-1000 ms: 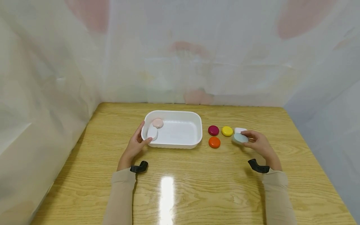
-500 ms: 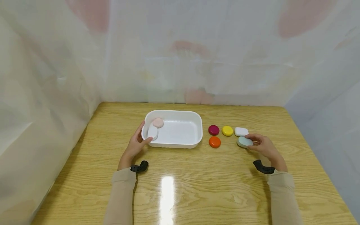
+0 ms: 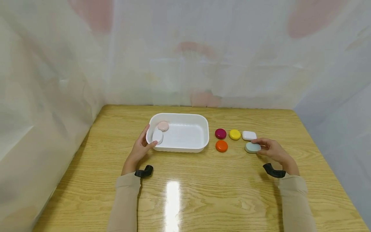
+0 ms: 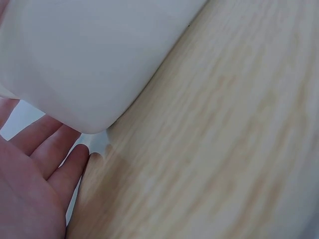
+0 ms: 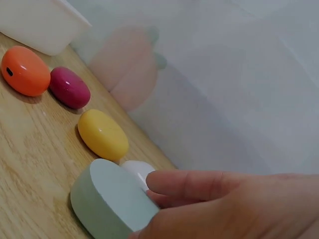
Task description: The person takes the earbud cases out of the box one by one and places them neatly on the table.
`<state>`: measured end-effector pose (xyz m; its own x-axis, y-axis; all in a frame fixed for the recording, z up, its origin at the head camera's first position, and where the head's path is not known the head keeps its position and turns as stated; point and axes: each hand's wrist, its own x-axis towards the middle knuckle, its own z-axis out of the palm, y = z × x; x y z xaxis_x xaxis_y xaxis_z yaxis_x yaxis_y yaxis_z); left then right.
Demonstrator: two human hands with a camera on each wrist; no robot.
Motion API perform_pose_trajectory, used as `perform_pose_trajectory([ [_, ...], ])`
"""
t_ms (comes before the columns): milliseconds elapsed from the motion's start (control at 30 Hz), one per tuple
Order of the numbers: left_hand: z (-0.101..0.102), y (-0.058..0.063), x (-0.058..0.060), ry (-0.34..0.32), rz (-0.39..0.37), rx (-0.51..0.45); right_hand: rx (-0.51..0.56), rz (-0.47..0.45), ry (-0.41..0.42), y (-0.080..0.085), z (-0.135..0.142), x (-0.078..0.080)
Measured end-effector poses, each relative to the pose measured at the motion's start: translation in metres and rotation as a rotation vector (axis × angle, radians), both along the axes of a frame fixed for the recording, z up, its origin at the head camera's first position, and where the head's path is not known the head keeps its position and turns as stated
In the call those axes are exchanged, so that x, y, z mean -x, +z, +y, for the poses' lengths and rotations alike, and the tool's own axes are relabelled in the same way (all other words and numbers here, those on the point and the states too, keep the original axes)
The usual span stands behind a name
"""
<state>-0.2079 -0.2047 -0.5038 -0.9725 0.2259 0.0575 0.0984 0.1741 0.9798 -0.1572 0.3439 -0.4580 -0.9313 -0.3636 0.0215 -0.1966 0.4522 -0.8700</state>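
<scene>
My left hand [image 3: 140, 149] grips the left end of a white plastic tub [image 3: 200, 149], its thumb over the front rim and its fingers on the outer wall. Inside the tub, at that end, lie a pale pink round case [image 3: 163, 126] and a white rounded case [image 3: 157, 137]. On the right, a pale green oval case [image 3: 252, 148] rests flat on the table, pinched at its right side between the thumb and fingers of my right hand [image 3: 272, 150]. Just behind it is a white rounded-rectangle case [image 3: 249, 135], partly hidden by fingers in the right wrist view.
Between tub and right hand lie a dark magenta round case [image 3: 221, 133], a yellow one [image 3: 234, 134] and an orange one [image 3: 221, 146], which shows a small dark port in the right wrist view. A printed curtain [image 3: 185, 77] borders the wooden table [image 3: 214, 190].
My right hand has moved right and slightly toward me with the green case, which went from tilted to flat on the table. The white case behind is now uncovered. The left hand stays put.
</scene>
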Motion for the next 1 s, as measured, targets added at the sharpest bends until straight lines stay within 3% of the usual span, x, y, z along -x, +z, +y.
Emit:
perform_pose_trajectory([
  [200, -0.001, -0.001, 0.0, 0.0, -0.003, 0.007, -0.015, 0.023, 0.0, 0.005, -0.003, -0.001],
  [433, -0.001, -0.001, -0.001, 0.003, -0.014, 0.012, -0.145, 0.073, -0.1, 0.024, -0.017, -0.001],
  [567, 0.0, 0.001, -0.001, -0.001, -0.019, -0.005, -0.181, 0.057, -0.142, 0.034, -0.028, 0.001],
  [800, 0.0, 0.001, -0.001, 0.001, -0.028, -0.012, -0.137, 0.055, -0.18, 0.046, -0.05, 0.007],
  [1000, 0.0, 0.002, -0.001, -0.004, -0.024, -0.018, -0.089, 0.078, -0.136, 0.048, -0.075, 0.016],
])
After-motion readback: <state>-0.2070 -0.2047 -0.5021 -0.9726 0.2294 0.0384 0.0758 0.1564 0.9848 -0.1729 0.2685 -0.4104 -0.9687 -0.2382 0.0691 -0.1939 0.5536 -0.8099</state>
